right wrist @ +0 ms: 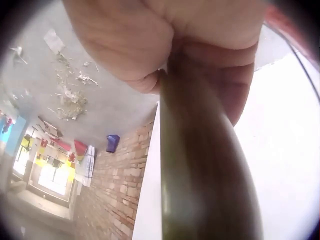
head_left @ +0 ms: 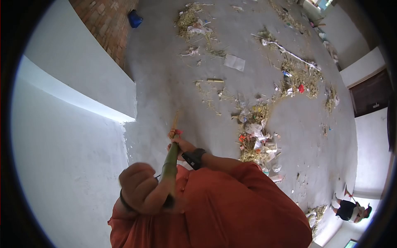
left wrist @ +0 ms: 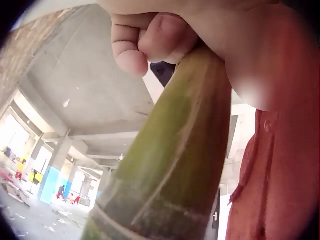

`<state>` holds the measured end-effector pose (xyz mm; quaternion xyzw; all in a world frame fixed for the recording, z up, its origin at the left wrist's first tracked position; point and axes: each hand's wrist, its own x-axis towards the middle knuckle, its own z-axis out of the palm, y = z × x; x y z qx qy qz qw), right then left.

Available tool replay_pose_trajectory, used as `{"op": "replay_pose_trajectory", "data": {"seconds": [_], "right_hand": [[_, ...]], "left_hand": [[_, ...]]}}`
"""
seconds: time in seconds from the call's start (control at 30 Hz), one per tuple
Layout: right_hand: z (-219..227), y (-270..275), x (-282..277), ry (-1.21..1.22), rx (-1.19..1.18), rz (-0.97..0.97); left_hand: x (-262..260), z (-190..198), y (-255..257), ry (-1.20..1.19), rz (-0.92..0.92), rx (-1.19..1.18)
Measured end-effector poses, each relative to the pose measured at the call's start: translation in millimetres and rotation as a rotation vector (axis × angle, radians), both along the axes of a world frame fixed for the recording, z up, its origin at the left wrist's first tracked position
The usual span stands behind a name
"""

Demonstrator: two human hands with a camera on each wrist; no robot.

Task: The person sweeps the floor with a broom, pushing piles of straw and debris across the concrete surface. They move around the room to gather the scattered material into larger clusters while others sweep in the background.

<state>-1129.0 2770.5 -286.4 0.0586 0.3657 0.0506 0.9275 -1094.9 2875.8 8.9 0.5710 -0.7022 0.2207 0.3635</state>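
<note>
A long green bamboo pole slants from close to the orange-red shirt down toward the floor, its far end thin and straw-coloured. My left hand, blurred, grips the thick near end; in the left wrist view its curled fingers show above the pole. Farther down, my right hand holds the pole, beside a red bit near the thin end. The right wrist view shows the right hand wrapped round the smooth shaft. A dark band with a device sits on the right wrist.
Straw and litter lie in rows across the grey floor. A white wall with a projecting corner stands close on the left. A blue bag is by the brick wall. Another person stands at far right.
</note>
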Motion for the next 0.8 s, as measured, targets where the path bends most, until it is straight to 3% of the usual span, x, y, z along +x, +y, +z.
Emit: {"op": "replay_pose_trajectory", "data": {"seconds": [0.03,0.1,0.13,0.2,0.23,0.3,0.33,0.37,0.43,0.5,0.53,0.57,0.63,0.67,0.73,0.8], "right_hand": [[-23,-1,0,-0.005,-0.01,0.002],[-90,-9,-2,-0.17,-0.377,0.077],[-90,-15,-7,-0.171,-0.391,0.072],[-86,-36,-23,-0.243,-0.844,0.223],[-77,-46,-29,-0.237,-0.861,0.22],[-58,-62,-39,-0.137,-1.429,0.36],[-65,-72,-41,-0.134,-1.45,0.354],[-75,-83,-43,-0.007,-1.419,0.342],[-118,-105,-50,0.127,-1.403,0.315],[-175,-127,-63,0.29,-0.827,-0.062],[-177,-132,-64,0.349,-0.525,-0.241],[-180,-136,-62,0.347,-0.535,-0.25],[-158,-131,-55,0.383,-0.785,-0.121],[-141,-126,-49,0.382,-0.791,-0.125],[-92,-113,-33,0.315,-0.514,-0.337],[-76,-105,-18,0.28,-0.402,-0.338]], "left_hand": [[6,-10,-5,0.007,0.009,0.031],[18,-33,-8,0.013,0.013,0.048],[25,-45,-5,0.099,0.031,0.04],[35,-61,4,0.216,0.055,0.005],[39,-69,7,0.218,0.046,-0.01],[49,-84,15,0.275,0.143,-0.018],[55,-91,20,0.355,0.16,0.066],[61,-104,26,0.352,0.151,0.046],[68,-131,37,0.762,0.351,0.381],[67,-142,42,0.9,0.406,0.442],[71,-155,46,0.93,0.465,0.437],[75,-163,49,0.958,0.526,0.432],[83,-164,51,0.96,0.538,0.436],[86,-161,53,0.989,0.519,0.411],[90,-154,57,1.024,0.497,0.382],[96,-142,61,0.968,0.424,0.289]]}}
